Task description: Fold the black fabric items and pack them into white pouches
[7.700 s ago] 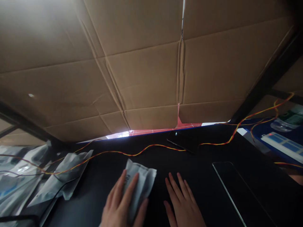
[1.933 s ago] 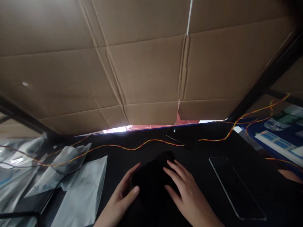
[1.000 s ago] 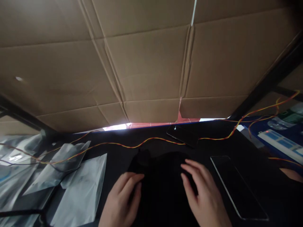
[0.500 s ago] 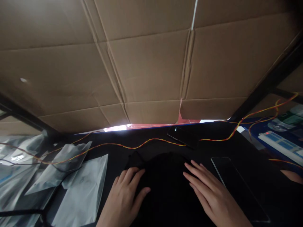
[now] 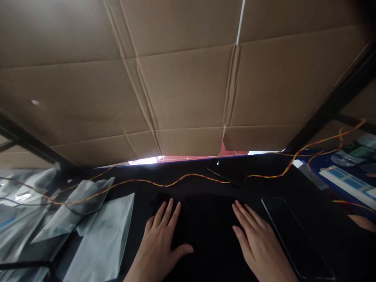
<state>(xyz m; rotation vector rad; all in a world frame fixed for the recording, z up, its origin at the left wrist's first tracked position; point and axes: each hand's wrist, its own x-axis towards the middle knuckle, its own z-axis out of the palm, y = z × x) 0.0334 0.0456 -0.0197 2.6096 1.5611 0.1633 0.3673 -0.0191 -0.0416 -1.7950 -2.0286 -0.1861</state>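
Both hands lie palm down on something black and dark, perhaps cloth, that I can hardly tell from the black tabletop (image 5: 188, 188). My left hand (image 5: 163, 239) has its fingers stretched forward and its thumb spread to the right, holding nothing. Opposite it, my right hand (image 5: 258, 239) rests flat with fingers extended and the thumb apart, also without an object. Just right of that hand lies a large dark phone or tablet (image 5: 296, 235). A smaller dark phone (image 5: 227, 171) sits farther back. The dark area between my hands shows no clear outline.
Clear plastic bags (image 5: 101, 239) cover the left side. A red-yellow twisted wire (image 5: 176, 182) crosses the back. Cardboard (image 5: 188, 90) rises beyond, within a dark frame (image 5: 331, 105). At right are a white power strip (image 5: 346, 180), a bottle (image 5: 355, 150) and part of another person's hand (image 5: 362, 222).
My left fingers have gone from bent to stretched out flat. My right thumb now shows apart from the fingers. The dark raised shape between my hands looks lower and flatter.
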